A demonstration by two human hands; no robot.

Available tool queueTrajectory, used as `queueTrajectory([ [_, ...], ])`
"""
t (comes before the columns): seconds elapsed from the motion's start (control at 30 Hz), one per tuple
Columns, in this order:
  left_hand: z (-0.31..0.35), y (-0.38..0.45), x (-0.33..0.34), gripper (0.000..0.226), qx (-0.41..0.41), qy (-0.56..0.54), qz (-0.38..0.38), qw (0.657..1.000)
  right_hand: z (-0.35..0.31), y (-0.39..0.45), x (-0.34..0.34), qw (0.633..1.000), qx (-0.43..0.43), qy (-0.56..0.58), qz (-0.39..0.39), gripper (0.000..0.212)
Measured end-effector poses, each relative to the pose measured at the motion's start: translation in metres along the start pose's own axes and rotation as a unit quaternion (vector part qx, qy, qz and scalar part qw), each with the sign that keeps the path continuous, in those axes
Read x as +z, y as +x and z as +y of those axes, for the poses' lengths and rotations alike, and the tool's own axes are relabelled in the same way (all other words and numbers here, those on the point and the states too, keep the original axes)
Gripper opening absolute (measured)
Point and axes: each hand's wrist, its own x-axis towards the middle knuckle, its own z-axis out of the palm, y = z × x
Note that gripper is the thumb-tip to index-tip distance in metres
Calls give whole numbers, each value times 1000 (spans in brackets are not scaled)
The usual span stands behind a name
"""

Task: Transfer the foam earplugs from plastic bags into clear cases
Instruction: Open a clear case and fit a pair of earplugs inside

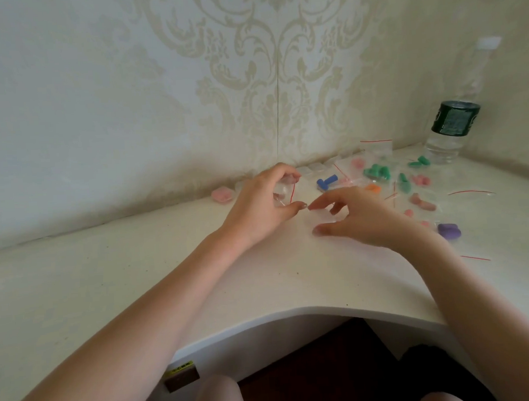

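Upright, red-striped bag (282, 192) in left hand (259, 205) grip (long axis vertical).

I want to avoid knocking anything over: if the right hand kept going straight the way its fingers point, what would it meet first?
The right hand points left, toward the left hand. It would likely first touch that hand's thumb tip or the small plastic bag held there, though depth is hard to judge.

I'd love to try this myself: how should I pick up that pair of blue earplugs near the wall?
Pinch the blue earplugs across the long one's narrow sides, coming from above. They lie flat on the desk, apparently loose, with bare surface around them, so fingers probably fit either side.
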Motion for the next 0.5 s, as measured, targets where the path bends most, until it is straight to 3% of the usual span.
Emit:
queueTrajectory([
  [0.13,5,-3,-4,51,-2,40,9,999,-1,1,4,1000,-4,-26,-8,41],
  [0.27,11,-5,-5,62,38,99,7,994,-12,0,2,987,-85,77,114,11],
  [0.4,14,-7,1,67,81,100,-14,992,-20,1,14,986,-144,9,85,24],
  [0.5,13,-6,4,76,80,87,-25,993,-26,2,18,987,-129,29,96,21],
])
